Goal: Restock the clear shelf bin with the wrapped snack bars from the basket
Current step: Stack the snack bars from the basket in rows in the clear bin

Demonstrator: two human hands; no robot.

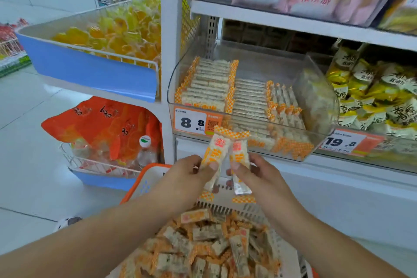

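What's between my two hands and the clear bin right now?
Head view: only the wrapped bars held by left hand and right hand, below the clear bin.

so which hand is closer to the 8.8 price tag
Left. The left hand sits just below the 8.8 price tag, holding a bar; the right hand is below and further right, holding another.

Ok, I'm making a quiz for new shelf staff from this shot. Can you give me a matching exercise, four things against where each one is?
Things:
1. clear shelf bin
2. basket
3. water bottle
4. yellow candies

Places:
A. upper wire bin with blue front, left
B. lower left wire bin, beside orange bags
C. below both hands, full of snack bars
D. on the shelf, above the 8.8 price tag

Pairs: 1-D, 2-C, 3-B, 4-A
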